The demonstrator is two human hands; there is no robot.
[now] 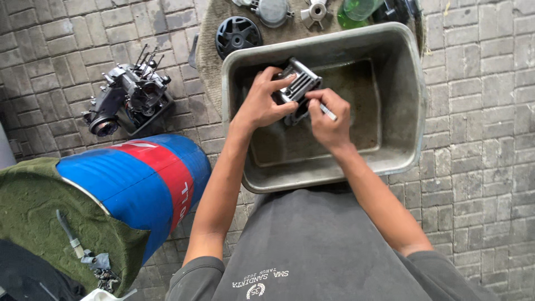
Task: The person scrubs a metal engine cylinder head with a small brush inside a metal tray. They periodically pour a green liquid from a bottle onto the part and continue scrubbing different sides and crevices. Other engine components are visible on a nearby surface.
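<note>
My left hand (pixel 261 103) grips a grey finned metal engine part (pixel 298 86) and holds it over a grey rectangular tub (pixel 407 100). My right hand (pixel 329 120) is closed on a thin tool with a pale handle (pixel 329 113), its working end pressed against the finned part and hidden behind it. A shallow layer of murky brown liquid (pixel 356 106) lies in the bottom of the tub.
An engine block with studs (pixel 128 97) rests on the paved ground at left. A blue and red barrel (pixel 139 181) lies on its side under a green cloth (pixel 33 212). On a mat behind the tub lie a black wheel-like part (pixel 238 34), metal covers (pixel 271 10) and a green bottle (pixel 359 8).
</note>
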